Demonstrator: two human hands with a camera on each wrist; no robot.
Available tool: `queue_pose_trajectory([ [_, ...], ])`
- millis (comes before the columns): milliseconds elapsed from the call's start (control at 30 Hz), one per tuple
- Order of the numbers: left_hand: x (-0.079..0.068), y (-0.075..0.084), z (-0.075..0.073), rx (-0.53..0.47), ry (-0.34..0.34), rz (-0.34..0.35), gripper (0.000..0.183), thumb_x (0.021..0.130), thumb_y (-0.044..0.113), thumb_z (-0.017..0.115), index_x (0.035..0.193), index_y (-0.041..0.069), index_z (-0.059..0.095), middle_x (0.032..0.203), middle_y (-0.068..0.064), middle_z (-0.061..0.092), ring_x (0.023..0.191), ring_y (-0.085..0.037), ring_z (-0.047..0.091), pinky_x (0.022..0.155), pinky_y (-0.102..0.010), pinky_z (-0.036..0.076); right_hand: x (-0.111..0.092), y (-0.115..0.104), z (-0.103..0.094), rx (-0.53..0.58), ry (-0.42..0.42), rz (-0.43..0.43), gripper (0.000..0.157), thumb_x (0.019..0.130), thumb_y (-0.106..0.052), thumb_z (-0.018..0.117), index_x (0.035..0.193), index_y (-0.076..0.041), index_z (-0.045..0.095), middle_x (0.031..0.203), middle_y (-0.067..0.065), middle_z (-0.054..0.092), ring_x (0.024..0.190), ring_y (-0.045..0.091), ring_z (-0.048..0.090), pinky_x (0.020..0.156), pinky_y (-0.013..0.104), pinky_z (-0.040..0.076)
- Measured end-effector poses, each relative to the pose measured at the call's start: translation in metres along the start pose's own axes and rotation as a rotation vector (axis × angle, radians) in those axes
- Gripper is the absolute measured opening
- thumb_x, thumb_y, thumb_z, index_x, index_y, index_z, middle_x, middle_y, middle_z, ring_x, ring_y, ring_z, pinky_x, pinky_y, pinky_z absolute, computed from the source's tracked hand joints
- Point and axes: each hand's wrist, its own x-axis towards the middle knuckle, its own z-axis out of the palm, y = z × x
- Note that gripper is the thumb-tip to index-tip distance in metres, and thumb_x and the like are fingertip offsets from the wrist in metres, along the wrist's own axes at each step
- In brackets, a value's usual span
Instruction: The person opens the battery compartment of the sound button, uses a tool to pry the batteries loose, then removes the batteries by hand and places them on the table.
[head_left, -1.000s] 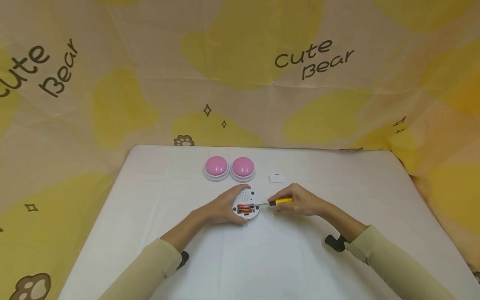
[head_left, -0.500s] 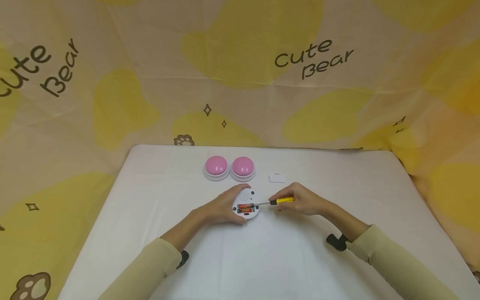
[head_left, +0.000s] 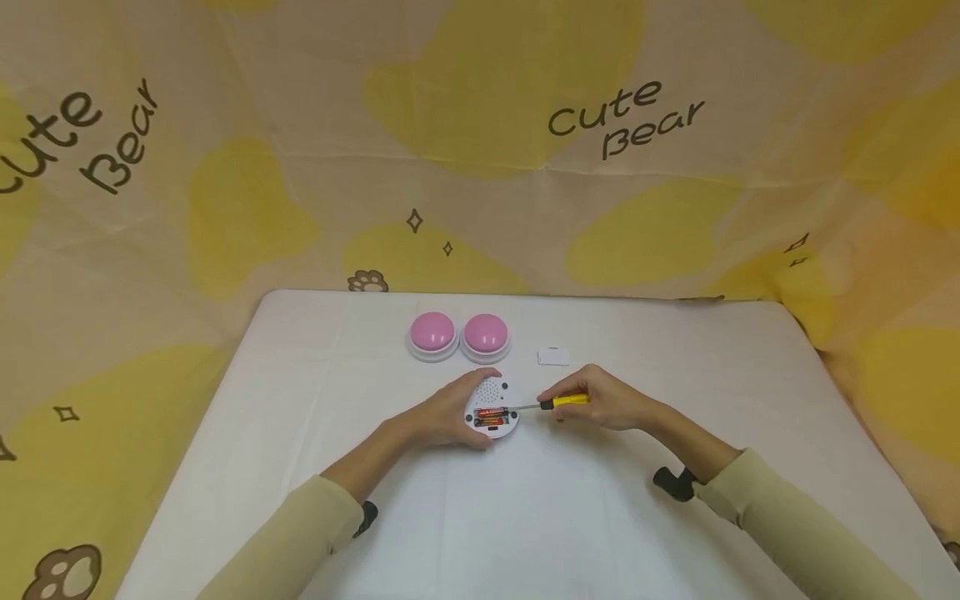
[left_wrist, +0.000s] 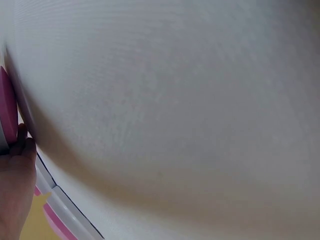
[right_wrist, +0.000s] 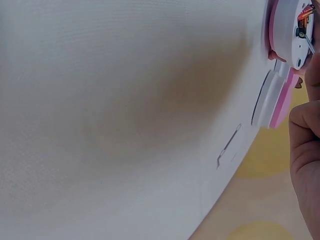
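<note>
My left hand (head_left: 446, 414) grips an upturned round button device (head_left: 489, 396) by its rim, thumb on the near side and fingers on the far side. The device's white underside faces up, with small dark feet, a grille of holes and an uncovered bay holding red batteries (head_left: 491, 417). In the left wrist view its pink dome (left_wrist: 7, 107) shows against the left hand's fingers. My right hand (head_left: 606, 400) pinches the yellow handle of a screwdriver (head_left: 570, 400). Its thin shaft points left, the tip at the right end of the batteries.
Two pink push-button devices (head_left: 432, 333) stand dome up, side by side, behind the left hand. A small white battery cover (head_left: 553, 357) lies to their right. All rest on a white table (head_left: 480, 517), with a patterned yellow cloth (head_left: 480, 150) behind.
My right hand and the screwdriver have shifted very slightly to the right since a second ago. The left hand and the device stay in place.
</note>
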Motion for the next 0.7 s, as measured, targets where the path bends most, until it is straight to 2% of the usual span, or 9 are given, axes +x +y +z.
queue_pose_trajectory([
  [300,0.000,0.000,0.000,0.002,0.005,0.009,0.100,0.072,0.025,0.088,0.153,0.016,0.031,0.148,-0.004,0.042,0.127,-0.020,0.043,0.112,-0.046,0.031,-0.002,-0.002,-0.001,-0.009,0.003,0.022,0.029,0.090,-0.003,0.070,0.120,-0.003,0.071,0.114,0.010,0.072,0.093,0.018,0.063,0.078,0.024,0.049],
  [433,0.000,0.000,0.000,-0.004,0.003,0.001,0.100,0.072,0.025,0.088,0.153,0.018,0.031,0.147,-0.003,0.042,0.127,-0.019,0.043,0.112,-0.045,0.032,-0.003,-0.002,-0.002,-0.019,0.016,0.022,0.030,0.091,-0.005,0.071,0.120,-0.005,0.072,0.112,0.011,0.073,0.087,0.021,0.061,0.073,0.024,0.047],
  [700,-0.001,-0.001,0.001,-0.012,0.003,-0.016,0.099,0.072,0.024,0.089,0.153,0.020,0.031,0.146,-0.001,0.044,0.126,-0.018,0.044,0.112,-0.044,0.033,-0.010,0.004,-0.014,0.009,0.097,0.052,0.029,0.091,-0.004,0.070,0.120,-0.002,0.071,0.107,0.016,0.073,0.080,0.025,0.059,0.065,0.022,0.044],
])
